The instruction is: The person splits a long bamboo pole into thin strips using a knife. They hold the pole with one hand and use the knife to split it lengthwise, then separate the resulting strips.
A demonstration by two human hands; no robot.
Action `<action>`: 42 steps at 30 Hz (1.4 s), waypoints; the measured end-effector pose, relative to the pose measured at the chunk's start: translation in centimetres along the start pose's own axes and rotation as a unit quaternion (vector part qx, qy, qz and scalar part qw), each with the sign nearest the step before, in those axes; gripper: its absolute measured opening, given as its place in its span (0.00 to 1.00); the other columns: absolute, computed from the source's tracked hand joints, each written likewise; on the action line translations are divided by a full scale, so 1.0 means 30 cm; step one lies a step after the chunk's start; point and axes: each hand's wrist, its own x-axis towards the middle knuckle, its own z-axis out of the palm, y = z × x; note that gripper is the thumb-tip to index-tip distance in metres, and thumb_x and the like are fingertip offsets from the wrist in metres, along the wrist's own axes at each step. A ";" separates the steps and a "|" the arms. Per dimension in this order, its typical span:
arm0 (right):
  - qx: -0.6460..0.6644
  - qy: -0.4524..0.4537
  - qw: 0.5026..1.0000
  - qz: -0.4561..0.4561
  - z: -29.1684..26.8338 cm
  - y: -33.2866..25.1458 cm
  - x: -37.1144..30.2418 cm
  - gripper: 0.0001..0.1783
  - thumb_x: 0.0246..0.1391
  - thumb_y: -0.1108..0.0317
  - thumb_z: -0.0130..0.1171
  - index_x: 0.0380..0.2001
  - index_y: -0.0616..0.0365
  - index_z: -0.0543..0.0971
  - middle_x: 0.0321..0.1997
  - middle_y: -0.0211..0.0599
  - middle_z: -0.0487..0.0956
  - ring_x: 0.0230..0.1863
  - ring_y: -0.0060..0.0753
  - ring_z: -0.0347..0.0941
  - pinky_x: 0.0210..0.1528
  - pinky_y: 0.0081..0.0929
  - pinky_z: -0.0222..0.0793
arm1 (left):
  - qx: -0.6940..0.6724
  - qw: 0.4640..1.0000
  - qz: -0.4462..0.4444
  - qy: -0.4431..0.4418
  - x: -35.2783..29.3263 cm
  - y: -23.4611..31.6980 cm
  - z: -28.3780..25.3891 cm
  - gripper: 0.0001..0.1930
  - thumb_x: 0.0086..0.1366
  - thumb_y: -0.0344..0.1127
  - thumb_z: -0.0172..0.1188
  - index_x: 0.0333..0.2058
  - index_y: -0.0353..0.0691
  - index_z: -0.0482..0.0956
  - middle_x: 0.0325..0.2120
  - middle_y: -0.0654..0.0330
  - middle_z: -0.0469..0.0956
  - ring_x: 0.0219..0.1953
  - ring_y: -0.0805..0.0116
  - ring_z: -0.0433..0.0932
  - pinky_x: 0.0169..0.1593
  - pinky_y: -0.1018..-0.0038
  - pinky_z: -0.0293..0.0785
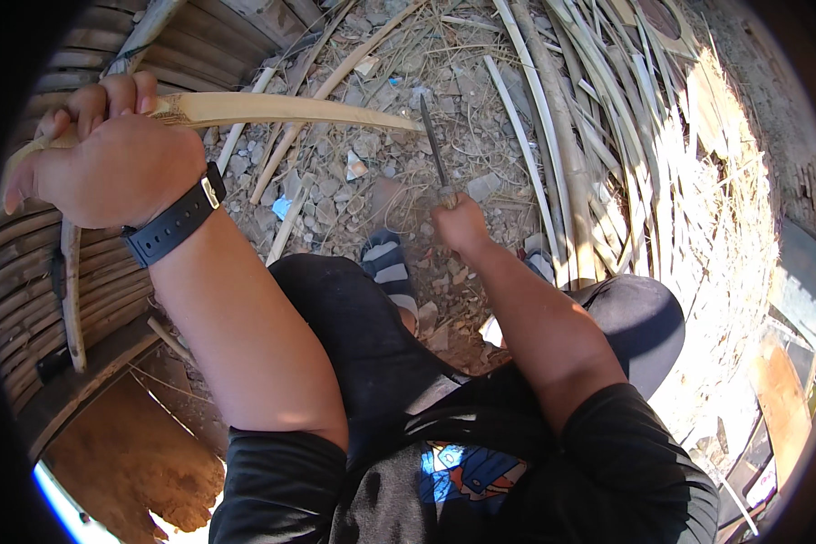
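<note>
Left hand (pixel 122 159), ten o'clock: fingers gripping strip (pixel 272 109). Right hand (pixel 460 224), one o'clock, near centre: fingers wrapped around knife (pixel 434 150). Knife at strip's end, contact unclear.

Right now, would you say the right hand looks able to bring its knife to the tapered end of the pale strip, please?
Probably yes: the right hand holds the knife up beside that end of the pale strip, and nothing visible stands between, though contact is unclear.
</note>
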 end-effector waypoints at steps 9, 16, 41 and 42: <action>0.039 0.102 0.988 -0.112 -0.039 -0.143 -0.066 0.26 0.50 0.58 0.62 0.47 0.66 0.74 0.37 0.62 0.81 0.44 0.62 0.78 0.49 0.47 0.72 | -0.058 0.994 -0.076 -0.051 0.021 -0.063 -0.006 0.36 0.59 0.80 0.38 0.25 0.49 0.69 0.16 0.64 0.60 0.18 0.66 0.53 0.27 0.67 0.53; -0.148 -0.001 0.989 0.003 -0.011 0.056 0.003 0.26 0.49 0.59 0.63 0.47 0.67 0.74 0.40 0.62 0.81 0.48 0.59 0.77 0.52 0.45 0.71 | 0.066 0.997 -0.041 0.019 -0.003 -0.069 0.012 0.38 0.58 0.82 0.36 0.26 0.49 0.69 0.21 0.63 0.62 0.25 0.63 0.55 0.33 0.66 0.55; 0.043 0.022 0.993 -0.104 -0.031 -0.178 -0.068 0.24 0.49 0.62 0.62 0.48 0.65 0.74 0.38 0.57 0.82 0.44 0.56 0.79 0.48 0.43 0.73 | 0.078 0.994 -0.044 0.066 -0.005 -0.074 -0.002 0.36 0.60 0.80 0.33 0.31 0.50 0.69 0.28 0.62 0.65 0.37 0.60 0.60 0.48 0.64 0.57; 0.033 0.015 0.993 -0.116 -0.039 -0.208 -0.077 0.23 0.50 0.63 0.61 0.46 0.66 0.74 0.37 0.58 0.82 0.43 0.56 0.80 0.47 0.43 0.74 | 0.076 0.994 -0.043 0.069 0.001 -0.079 -0.016 0.36 0.60 0.80 0.33 0.31 0.50 0.68 0.28 0.62 0.64 0.37 0.60 0.60 0.48 0.64 0.57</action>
